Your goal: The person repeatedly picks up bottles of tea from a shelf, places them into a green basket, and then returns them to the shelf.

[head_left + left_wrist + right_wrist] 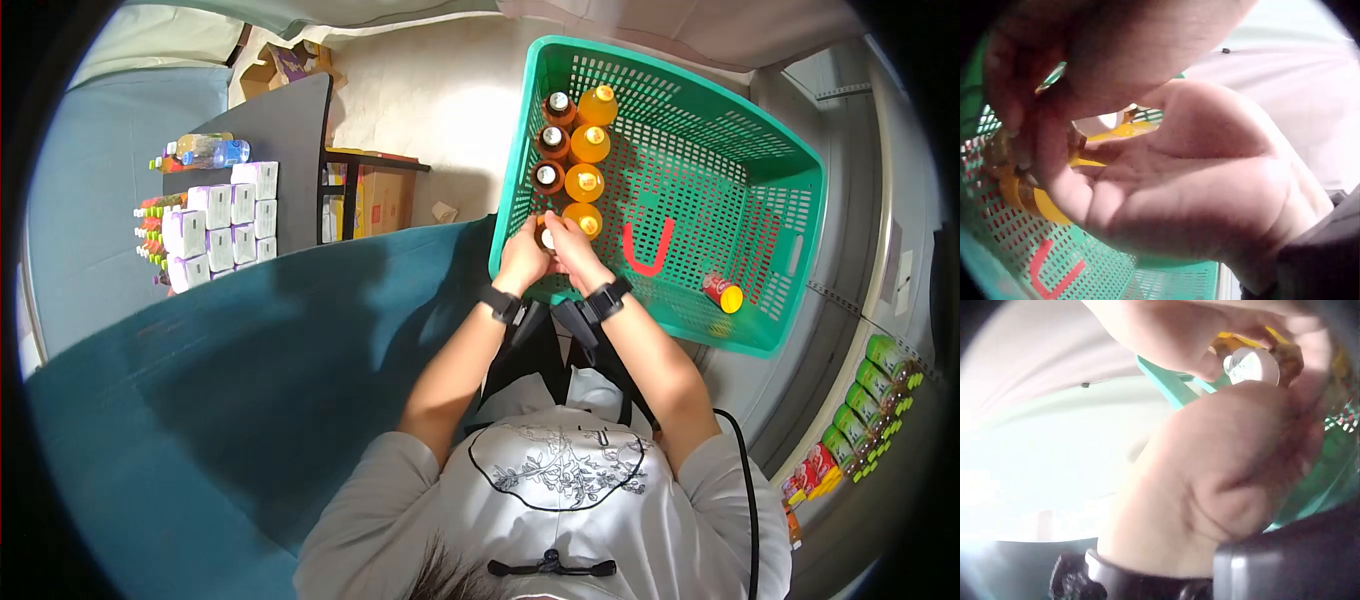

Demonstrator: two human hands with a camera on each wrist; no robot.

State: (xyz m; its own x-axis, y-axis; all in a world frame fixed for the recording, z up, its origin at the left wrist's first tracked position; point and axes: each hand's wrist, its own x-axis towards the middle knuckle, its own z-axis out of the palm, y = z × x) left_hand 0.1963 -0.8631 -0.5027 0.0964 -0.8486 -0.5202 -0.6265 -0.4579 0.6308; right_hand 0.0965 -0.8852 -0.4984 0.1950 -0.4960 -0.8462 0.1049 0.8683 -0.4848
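In the head view, both hands meet at the near left corner of a green basket (pixel 680 325). The left hand (pixel 523 260) and the right hand (pixel 577 252) curl round a dark bottle with a white cap (pixel 547 238). That cap (pixel 1255 366) shows between the hands in the right wrist view; the fingers hide most of the bottle. Brown bottles with white caps (pixel 547 178) stand upright along the basket's left wall, beside a row of orange-yellow bottles (pixel 585 183). A red U-shaped mark (pixel 648 262) lies to their right.
A red can-like container with a yellow lid (pixel 731 298) lies in the basket's near right part. White packs (pixel 210 205) and bottles (pixel 212 151) stand on a dark table at the left. Green-labelled bottles (pixel 872 385) line the far right. A cardboard box (pixel 385 203) sits under the dark table.
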